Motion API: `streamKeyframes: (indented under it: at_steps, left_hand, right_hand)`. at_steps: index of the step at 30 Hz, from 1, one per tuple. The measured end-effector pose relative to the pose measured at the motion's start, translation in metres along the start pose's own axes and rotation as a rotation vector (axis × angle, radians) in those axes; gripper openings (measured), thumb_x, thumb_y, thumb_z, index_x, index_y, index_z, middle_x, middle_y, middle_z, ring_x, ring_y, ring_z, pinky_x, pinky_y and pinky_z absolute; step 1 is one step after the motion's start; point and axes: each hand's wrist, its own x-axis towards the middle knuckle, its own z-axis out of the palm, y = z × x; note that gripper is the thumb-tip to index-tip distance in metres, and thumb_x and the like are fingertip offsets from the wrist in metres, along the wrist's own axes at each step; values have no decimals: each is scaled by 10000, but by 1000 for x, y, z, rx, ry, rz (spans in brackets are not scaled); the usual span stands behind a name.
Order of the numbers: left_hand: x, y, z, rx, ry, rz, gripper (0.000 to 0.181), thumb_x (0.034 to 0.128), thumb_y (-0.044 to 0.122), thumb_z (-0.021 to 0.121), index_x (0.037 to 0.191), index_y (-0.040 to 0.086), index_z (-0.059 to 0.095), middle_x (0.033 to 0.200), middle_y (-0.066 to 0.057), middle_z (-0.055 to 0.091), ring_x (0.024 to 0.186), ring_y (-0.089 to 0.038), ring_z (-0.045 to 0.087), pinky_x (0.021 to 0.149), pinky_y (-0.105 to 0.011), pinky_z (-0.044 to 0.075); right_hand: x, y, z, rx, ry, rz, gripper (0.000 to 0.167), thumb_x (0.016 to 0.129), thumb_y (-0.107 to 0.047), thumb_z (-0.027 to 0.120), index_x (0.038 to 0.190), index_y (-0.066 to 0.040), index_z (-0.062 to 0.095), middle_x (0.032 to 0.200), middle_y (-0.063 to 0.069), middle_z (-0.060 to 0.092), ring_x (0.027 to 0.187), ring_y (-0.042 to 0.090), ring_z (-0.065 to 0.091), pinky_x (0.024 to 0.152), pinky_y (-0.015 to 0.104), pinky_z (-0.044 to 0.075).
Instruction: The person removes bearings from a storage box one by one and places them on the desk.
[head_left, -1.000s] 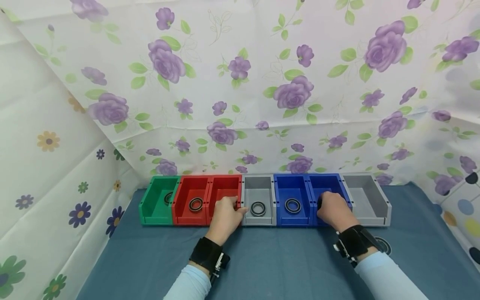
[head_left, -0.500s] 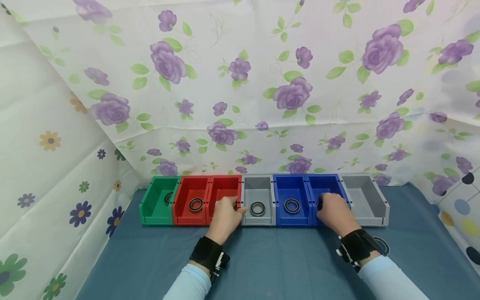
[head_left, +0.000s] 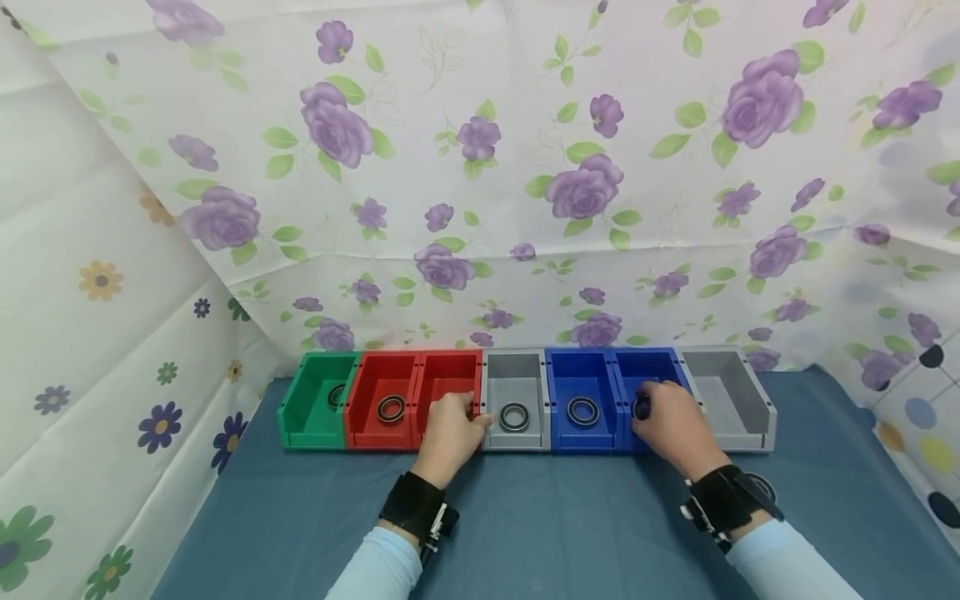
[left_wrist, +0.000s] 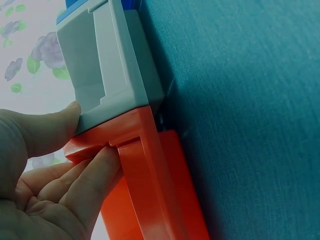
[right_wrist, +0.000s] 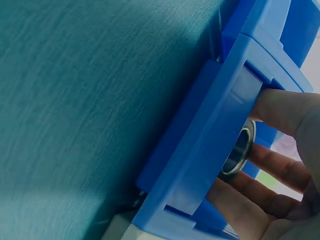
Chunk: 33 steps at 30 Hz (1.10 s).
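Observation:
My right hand point(head_left: 675, 425) reaches into the right blue bin point(head_left: 648, 362), its thumb and fingers gripping a ring-shaped ball bearing point(right_wrist: 240, 150). The bearing stands tilted just behind the bin's front lip; in the head view the hand hides most of it. At the middle of the row, my left hand point(head_left: 452, 429) pinches the adjoining walls of the right red bin point(left_wrist: 135, 132) and the middle grey bin point(left_wrist: 112, 107). Its thumb lies on the grey side and its fingers on the red side. A bearing point(head_left: 514, 417) lies flat in that grey bin, close to the thumb.
Bearings also lie in the green bin point(head_left: 309, 417), the left red bin point(head_left: 375, 375) and the left blue bin point(head_left: 581, 367). A grey bin point(head_left: 727, 392) ends the row at right. Another bearing point(head_left: 763, 486) on the blue cloth point(head_left: 562, 525) is partly hidden by the right wrist strap.
My right hand has shifted slightly, its wrist moving a little right, and more of the bearing shows beside the fingers. The left hand keeps its place on the bin walls.

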Motion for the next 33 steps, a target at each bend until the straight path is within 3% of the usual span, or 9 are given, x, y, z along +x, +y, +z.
streamKeyframes:
  at_steps: [6, 11, 24, 33]
  left_hand:
    - [0, 0, 0, -3, -7, -7, 352, 791, 208, 750, 1077, 15, 679, 667, -36, 597, 590, -137, 544, 502, -252, 454]
    - [0, -1, 1, 6, -8, -9, 305, 787, 207, 754, 1026, 28, 692, 666, -36, 595, 593, -140, 541, 506, -249, 456]
    - [0, 1, 0, 8, -4, -17, 332, 785, 203, 754, 1052, 19, 683, 692, -45, 596, 609, -150, 541, 519, -241, 463]
    - [-1, 3, -1, 12, -4, -21, 302, 787, 199, 753, 1023, 21, 689, 678, -48, 591, 601, -150, 534, 509, -246, 456]
  right_hand:
    - [-4, -2, -2, 27, 72, -17, 429, 735, -203, 749, 1112, -34, 635, 1054, 202, 617, 955, 351, 592, 756, 504, 504]
    - [-8, -4, -6, 44, 142, -35, 419, 744, -219, 754, 1107, -49, 633, 1093, 196, 597, 990, 358, 586, 760, 509, 511]
    - [-26, -13, -40, 85, 333, -143, 468, 758, -198, 759, 1180, -65, 606, 1146, 176, 568, 1043, 344, 565, 740, 480, 531]
    - [-48, -11, -48, 50, 367, -162, 484, 727, -211, 784, 1161, -78, 619, 1116, 145, 573, 1011, 299, 559, 722, 465, 523]
